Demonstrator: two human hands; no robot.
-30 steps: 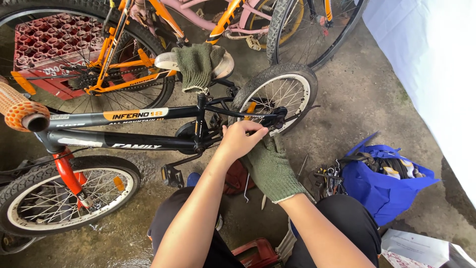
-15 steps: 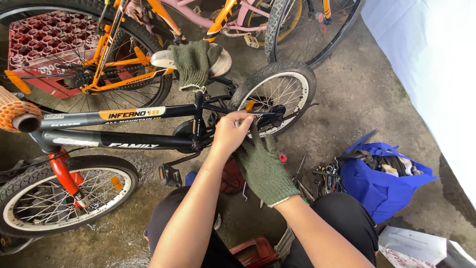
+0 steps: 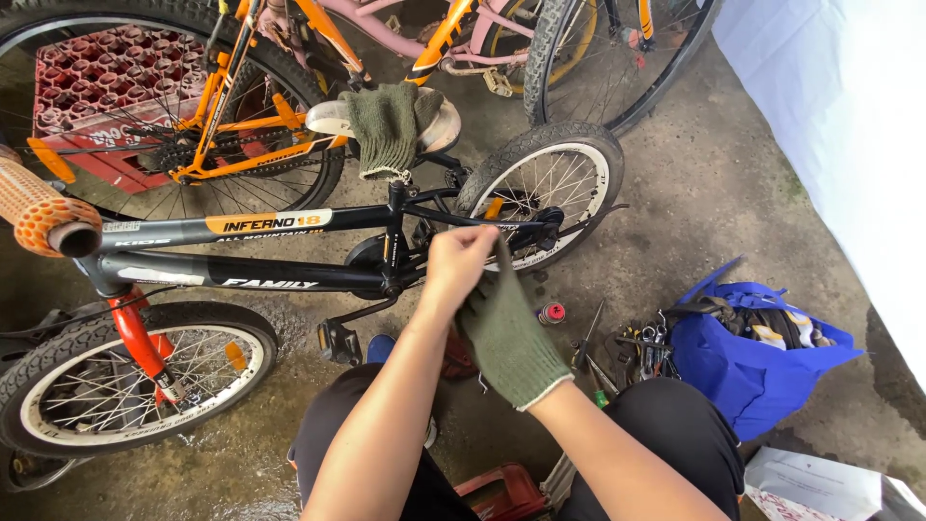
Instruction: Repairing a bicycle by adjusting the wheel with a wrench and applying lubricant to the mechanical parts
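From the head camera, the bare left hand (image 3: 461, 262) is closed, its fingertips pinching the finger ends of the green knit glove (image 3: 509, 340) worn on the right hand (image 3: 502, 333). The right hand's fingers point up and far, held together inside the glove. Both hands meet just in front of the black bicycle (image 3: 289, 251), near its rear wheel (image 3: 550, 193). A second green glove (image 3: 386, 125) hangs over the bicycle's saddle. To the right on the wet concrete floor (image 3: 704, 193) stand a blue bag (image 3: 752, 357) and scattered tools (image 3: 627, 347). An orange bicycle (image 3: 241, 106) stands farther off.
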